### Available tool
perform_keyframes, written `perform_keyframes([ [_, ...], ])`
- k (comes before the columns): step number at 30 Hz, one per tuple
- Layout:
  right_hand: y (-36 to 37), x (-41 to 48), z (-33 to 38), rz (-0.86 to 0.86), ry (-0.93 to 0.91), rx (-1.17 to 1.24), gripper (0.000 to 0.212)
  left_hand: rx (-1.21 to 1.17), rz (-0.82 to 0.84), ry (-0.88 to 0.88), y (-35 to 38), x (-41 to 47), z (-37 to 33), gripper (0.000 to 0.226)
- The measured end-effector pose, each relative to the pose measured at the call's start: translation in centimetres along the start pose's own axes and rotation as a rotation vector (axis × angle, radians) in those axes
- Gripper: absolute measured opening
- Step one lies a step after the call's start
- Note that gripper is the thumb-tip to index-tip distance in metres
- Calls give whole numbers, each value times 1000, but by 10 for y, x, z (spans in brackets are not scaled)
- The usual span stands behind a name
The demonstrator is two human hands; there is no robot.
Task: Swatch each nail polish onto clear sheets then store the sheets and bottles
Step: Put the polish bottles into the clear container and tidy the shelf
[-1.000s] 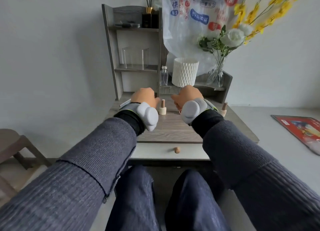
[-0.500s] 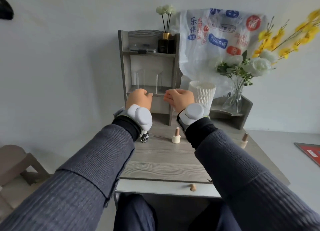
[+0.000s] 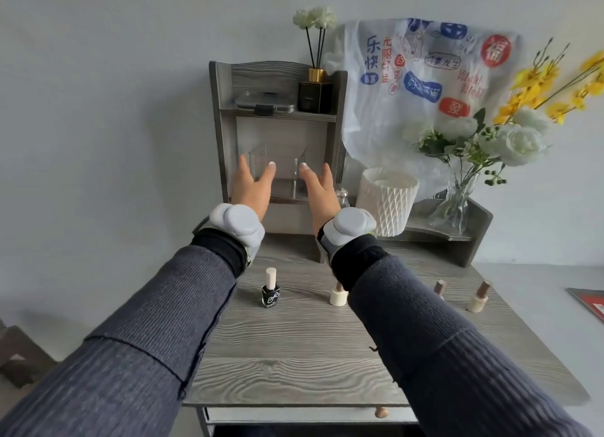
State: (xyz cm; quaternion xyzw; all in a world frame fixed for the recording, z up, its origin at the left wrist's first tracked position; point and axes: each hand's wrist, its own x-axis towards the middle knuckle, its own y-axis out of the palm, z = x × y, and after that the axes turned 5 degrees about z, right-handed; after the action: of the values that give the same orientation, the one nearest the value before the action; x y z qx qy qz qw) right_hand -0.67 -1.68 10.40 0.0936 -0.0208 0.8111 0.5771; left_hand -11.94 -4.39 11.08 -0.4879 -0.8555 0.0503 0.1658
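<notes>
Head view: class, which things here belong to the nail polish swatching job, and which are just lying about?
Job: black polish bottle, middle cream bottle, right cream bottle, clear stand on the shelf.
Lying about: white ribbed cup, flower vase, printed bag, diffuser, red booklet.

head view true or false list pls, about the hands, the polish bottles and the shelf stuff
1. The black polish bottle stands upright on the desk. True.
2. The left hand grips that bottle. False: it reaches, fingers spread, toward the clear holder on the shelf.
3. The right hand is open too. True.
4. The white ribbed cup lies tipped over. False: it stands upright.
5. The glass vase stands to the right of that cup. True.
</notes>
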Motion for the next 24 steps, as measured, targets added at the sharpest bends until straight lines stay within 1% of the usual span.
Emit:
perform_keyframes([
  [4,4,13,-6,8,12,-11,82,1,32,-42,1,15,8,72],
  [7,6,25,-13,22,9,-66,83,17,60,-48,2,24,12,71],
  [11,7,38,-20,21,13,-144,87,25,93,-55,5,35,19,63],
  [14,8,45,-24,23,4,-199,79,35,95,-52,5,42,26,60],
  [16,9,46,-25,63,-5,-192,78,4,94,-45,4,45,29,60],
  [17,10,45,-25,77,-7,-166,73,-10,94,-46,4,45,31,60],
  [19,12,43,-24,73,-9,-114,81,-8,87,-46,5,43,32,59],
  [21,15,42,-28,64,-55,-96,90,13,71,-33,4,39,34,55],
  [23,12,50,-39,87,-65,-79,100,0,47,-13,3,34,34,54],
  [24,11,46,-40,94,-65,-84,98,-4,37,3,1,28,33,52],
])
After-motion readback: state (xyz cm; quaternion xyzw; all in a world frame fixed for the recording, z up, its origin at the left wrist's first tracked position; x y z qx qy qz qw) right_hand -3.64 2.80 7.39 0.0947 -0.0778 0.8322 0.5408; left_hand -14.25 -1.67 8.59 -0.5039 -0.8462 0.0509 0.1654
